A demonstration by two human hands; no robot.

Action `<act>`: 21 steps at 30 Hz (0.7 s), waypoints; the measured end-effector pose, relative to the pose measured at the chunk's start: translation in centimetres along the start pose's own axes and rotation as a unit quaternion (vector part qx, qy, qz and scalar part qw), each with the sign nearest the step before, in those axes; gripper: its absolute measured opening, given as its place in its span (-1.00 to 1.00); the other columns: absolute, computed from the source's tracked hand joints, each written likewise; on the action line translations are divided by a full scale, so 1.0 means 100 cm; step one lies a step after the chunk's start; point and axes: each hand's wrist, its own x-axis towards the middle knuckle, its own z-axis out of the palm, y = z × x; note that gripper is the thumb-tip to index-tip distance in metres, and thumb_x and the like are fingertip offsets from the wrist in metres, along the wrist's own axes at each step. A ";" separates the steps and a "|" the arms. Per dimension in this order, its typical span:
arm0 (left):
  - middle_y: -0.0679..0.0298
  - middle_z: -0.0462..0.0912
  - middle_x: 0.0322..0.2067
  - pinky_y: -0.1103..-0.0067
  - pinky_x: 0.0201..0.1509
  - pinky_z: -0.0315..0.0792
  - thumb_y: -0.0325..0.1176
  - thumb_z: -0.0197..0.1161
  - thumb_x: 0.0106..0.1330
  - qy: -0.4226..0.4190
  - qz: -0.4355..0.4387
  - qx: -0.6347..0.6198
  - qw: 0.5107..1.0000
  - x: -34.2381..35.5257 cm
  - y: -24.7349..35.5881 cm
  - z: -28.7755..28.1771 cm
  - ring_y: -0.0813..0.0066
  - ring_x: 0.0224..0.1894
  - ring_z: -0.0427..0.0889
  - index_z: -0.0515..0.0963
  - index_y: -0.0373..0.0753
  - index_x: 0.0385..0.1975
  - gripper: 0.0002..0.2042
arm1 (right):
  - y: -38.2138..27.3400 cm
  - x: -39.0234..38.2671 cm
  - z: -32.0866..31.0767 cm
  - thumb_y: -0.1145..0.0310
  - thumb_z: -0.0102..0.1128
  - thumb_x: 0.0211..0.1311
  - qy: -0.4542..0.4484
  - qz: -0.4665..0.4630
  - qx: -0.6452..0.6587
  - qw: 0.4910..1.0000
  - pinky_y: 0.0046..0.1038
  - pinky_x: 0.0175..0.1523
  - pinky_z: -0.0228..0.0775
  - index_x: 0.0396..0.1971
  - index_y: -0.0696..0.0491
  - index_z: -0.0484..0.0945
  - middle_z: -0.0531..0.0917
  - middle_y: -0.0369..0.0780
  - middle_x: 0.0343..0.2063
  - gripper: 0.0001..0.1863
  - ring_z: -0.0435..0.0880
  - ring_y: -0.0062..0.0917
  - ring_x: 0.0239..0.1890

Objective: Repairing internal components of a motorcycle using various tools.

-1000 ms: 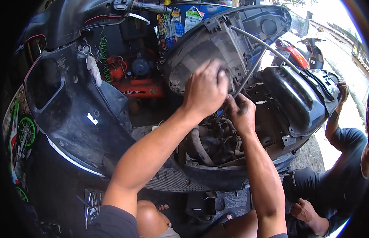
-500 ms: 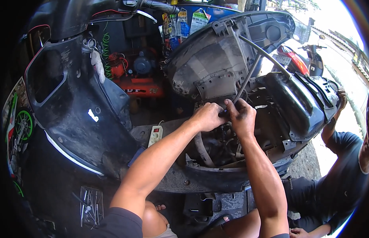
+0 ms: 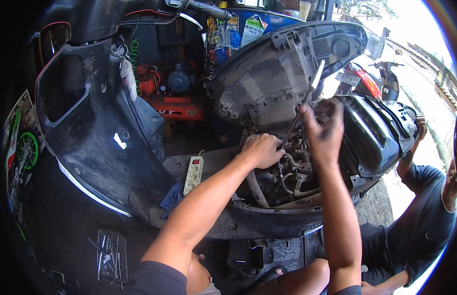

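Note:
My left hand [image 3: 262, 150] is closed round the lower shaft of a long metal T-handle wrench [image 3: 292, 129], which stands tilted over the scooter's engine bay [image 3: 287, 179]. The wrench's cross handle [image 3: 316, 78] rises blurred in front of the lifted seat-side plastic. Beside the upper shaft is my right hand [image 3: 325, 130], thumb near the metal and fingers smeared by motion, so its grip is unclear. Hoses and metal engine parts show between my forearms. The wrench's lower end is hidden behind my left hand and the engine parts.
A black under-seat box [image 3: 366, 135] sits at the scooter's rear, where another person's hand [image 3: 421, 127] rests. A white power strip [image 3: 193, 175] and a blue cloth [image 3: 171, 198] lie on the footboard. A tool tray [image 3: 112, 258] is at lower left. Behind stands a red compressor [image 3: 176, 109].
My right hand has moved up and right, off the lower shaft. The wrench's cross handle has turned. My left hand stays low on the shaft, and the view has shifted slightly.

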 end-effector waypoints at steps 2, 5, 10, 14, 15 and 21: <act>-0.03 0.75 -0.28 0.16 0.04 0.57 -0.11 0.27 0.26 0.014 -0.013 0.002 1.000 -0.004 -0.003 -0.002 -0.07 -0.14 0.73 0.76 -0.20 -0.22 -0.70 | -0.020 0.036 -0.007 0.11 0.61 0.02 0.033 -0.129 -0.072 0.988 -0.22 0.19 0.41 0.10 0.23 0.47 0.55 0.07 0.06 -0.25 0.56 -0.05 0.11; -0.06 0.75 -0.27 0.17 0.05 0.58 -0.07 0.27 0.26 0.020 -0.013 -0.011 1.000 -0.004 -0.001 -0.003 -0.08 -0.13 0.73 0.76 -0.21 -0.25 -0.67 | -0.031 0.089 -0.008 0.15 0.55 0.03 -0.081 -0.282 -0.113 0.949 -0.19 0.35 0.27 0.06 0.22 0.51 0.54 0.06 0.10 -0.33 0.51 -0.05 0.18; -0.07 0.75 -0.22 0.14 0.07 0.57 -0.06 0.25 0.31 0.015 -0.027 0.003 1.000 -0.002 0.012 0.007 -0.09 -0.08 0.73 0.74 -0.24 -0.22 -0.65 | -0.038 0.121 0.010 0.20 0.24 0.33 -0.241 -0.191 -0.095 0.947 -0.29 -0.20 0.41 -0.34 0.19 0.59 0.60 -0.02 -0.57 -0.69 0.57 -0.14 -0.48; -0.08 0.71 -0.08 0.14 0.14 0.55 -0.10 0.19 0.38 -0.004 -0.025 -0.004 1.000 -0.008 0.010 0.004 -0.09 0.02 0.69 0.70 -0.30 -0.15 -0.64 | -0.041 0.125 0.026 0.27 0.15 0.38 -0.220 -0.230 -0.118 0.941 -0.27 -0.40 0.31 -0.34 0.21 0.57 0.52 0.05 -0.66 -0.73 0.46 -0.13 -0.63; -0.09 0.71 -0.11 0.14 0.12 0.55 -0.12 0.20 0.38 0.001 -0.026 -0.012 1.000 -0.010 0.010 0.002 -0.10 0.00 0.70 0.71 -0.32 -0.17 -0.65 | -0.039 0.125 0.030 0.28 0.14 0.37 -0.214 -0.238 -0.107 0.941 -0.27 -0.39 0.32 -0.30 0.21 0.59 0.53 0.04 -0.66 -0.74 0.48 -0.15 -0.63; -0.13 0.73 -0.22 0.16 0.05 0.59 -0.20 0.25 0.35 0.016 -0.017 -0.044 0.999 -0.009 0.010 -0.001 -0.13 -0.08 0.73 0.72 -0.38 -0.29 -0.69 | -0.031 0.131 0.033 0.38 0.07 0.34 -0.216 -0.234 -0.098 0.943 -0.31 -0.40 0.30 -0.04 0.22 0.63 0.47 -0.11 -0.72 -0.68 0.45 -0.34 -0.65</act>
